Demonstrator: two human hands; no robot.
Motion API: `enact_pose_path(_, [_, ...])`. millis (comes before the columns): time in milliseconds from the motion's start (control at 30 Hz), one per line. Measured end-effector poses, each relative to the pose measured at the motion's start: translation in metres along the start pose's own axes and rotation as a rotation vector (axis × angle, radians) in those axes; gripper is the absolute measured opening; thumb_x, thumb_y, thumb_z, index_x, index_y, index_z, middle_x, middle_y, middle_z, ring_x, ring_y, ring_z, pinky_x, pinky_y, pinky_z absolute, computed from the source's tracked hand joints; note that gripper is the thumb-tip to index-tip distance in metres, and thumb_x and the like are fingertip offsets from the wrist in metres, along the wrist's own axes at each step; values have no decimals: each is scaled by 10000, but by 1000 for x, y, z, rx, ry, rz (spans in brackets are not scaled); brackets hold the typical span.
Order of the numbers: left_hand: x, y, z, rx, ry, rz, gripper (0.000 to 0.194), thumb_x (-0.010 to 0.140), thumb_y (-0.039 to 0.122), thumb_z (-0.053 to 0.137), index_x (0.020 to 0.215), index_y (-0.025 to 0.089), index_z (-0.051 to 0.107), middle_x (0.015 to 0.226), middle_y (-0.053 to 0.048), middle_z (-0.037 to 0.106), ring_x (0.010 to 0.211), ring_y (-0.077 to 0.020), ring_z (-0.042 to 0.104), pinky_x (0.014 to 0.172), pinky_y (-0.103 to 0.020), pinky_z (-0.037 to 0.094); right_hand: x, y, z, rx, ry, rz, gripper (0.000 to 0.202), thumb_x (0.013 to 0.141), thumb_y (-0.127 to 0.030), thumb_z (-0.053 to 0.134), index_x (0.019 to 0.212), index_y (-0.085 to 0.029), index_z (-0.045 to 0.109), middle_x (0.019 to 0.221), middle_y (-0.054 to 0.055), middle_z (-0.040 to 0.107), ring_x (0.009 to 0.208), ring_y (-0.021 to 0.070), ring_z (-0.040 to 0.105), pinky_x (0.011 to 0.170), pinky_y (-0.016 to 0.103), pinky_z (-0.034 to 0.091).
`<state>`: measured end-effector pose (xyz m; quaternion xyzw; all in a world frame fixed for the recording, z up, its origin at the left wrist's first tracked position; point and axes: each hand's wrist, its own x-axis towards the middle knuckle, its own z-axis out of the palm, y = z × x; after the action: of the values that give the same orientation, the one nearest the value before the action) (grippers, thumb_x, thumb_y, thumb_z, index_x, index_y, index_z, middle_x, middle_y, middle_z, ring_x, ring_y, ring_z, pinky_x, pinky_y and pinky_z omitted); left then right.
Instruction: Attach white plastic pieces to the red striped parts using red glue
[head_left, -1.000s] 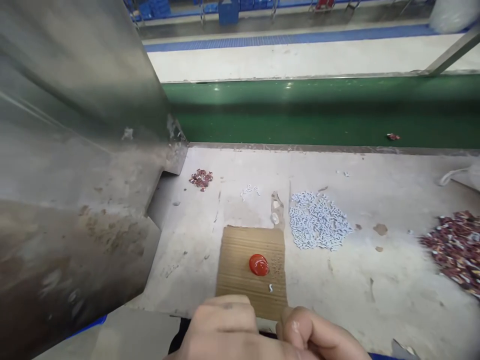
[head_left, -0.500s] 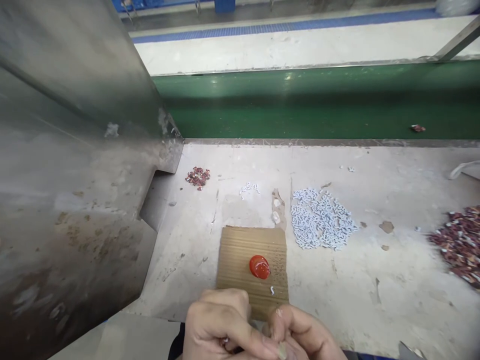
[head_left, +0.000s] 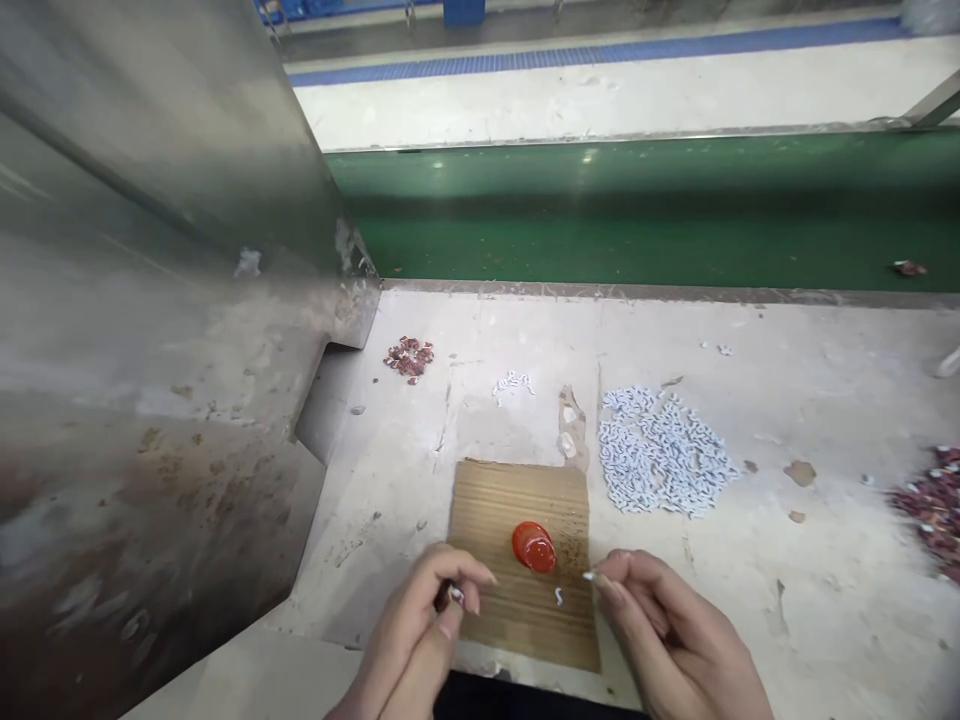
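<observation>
Head view, hands: both at the bottom centre of the frame, apart, one over each lower corner of the card [head_left: 517,560].
Left hand [head_left: 420,640]: fingers curled, thumb and forefinger pinched on a small red-and-white piece [head_left: 454,594] at the card's left edge.
Right hand [head_left: 675,640]: thumb and forefinger closed on a tiny white clip [head_left: 589,576], just off the card's right edge.
Card: brown corrugated rectangle lying flat on the table [head_left: 750,600], bottom centre.
Red blob [head_left: 534,547]: glossy, wet-looking, in the middle of the card, between the two hands and touching neither.
Loose clip [head_left: 558,597]: one white bit on the card, just below the blob.
White pile [head_left: 664,452]: heap of the same white bits, right of centre, beyond the card.
Red pile [head_left: 930,505]: larger heap at the right edge, partly cut off; a small red heap [head_left: 409,358] lies centre left.
Belt [head_left: 645,225]: green, across the upper half, with one red scrap [head_left: 909,268] far right.
Metal housing [head_left: 150,330]: fills the left side.
Doing the step well: by my judgement the two parts are to meet at the blob, so hold each by its very end, touch only the tip to the red, and keep fingers clear of it.
</observation>
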<state>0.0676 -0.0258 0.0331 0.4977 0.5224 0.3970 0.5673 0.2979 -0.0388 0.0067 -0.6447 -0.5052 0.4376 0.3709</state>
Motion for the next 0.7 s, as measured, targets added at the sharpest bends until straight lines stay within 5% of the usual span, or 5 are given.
enact_pose_path(100, [3,-6,-22,182,45,-48,224,1035,363,619,1192,323,773,1044,-35,790,1013,-204,727,919,-278,586,12,16,-3,-153,-11,-152,197,1052,-384,572,927,-253,652,669,-18,568,525,167,507,528,276,450])
enact_pose_path(200, [8,-10,-38,334,74,-25,207,928,263,742,1096,335,838,1092,-8,850,1000,-217,806,879,-264,660,14,19,2,-188,-24,-236,143,1060,-301,561,958,-271,656,735,-18,636,583,166,607,573,264,487])
enact_pose_path(333, [13,-13,-50,447,129,123,191,883,173,756,978,312,847,984,35,864,877,-187,837,763,-199,682,10,18,9,-223,-28,-332,114,1064,-231,553,1033,-291,645,788,-40,660,632,143,657,600,240,501])
enact_pose_path(533, [19,-23,-56,847,146,569,299,925,-4,680,1089,223,783,1002,-9,838,890,-159,744,805,-260,620,10,18,10,-258,-27,-427,123,1060,-177,547,1067,-271,627,795,-40,645,613,116,646,584,208,508])
enact_pose_path(700, [10,-32,-57,923,43,599,304,949,49,678,1210,188,747,1198,-76,795,986,-198,693,843,-296,604,10,17,10,-281,-35,-449,128,1058,-151,542,1058,-250,622,795,-27,646,613,117,646,585,207,523])
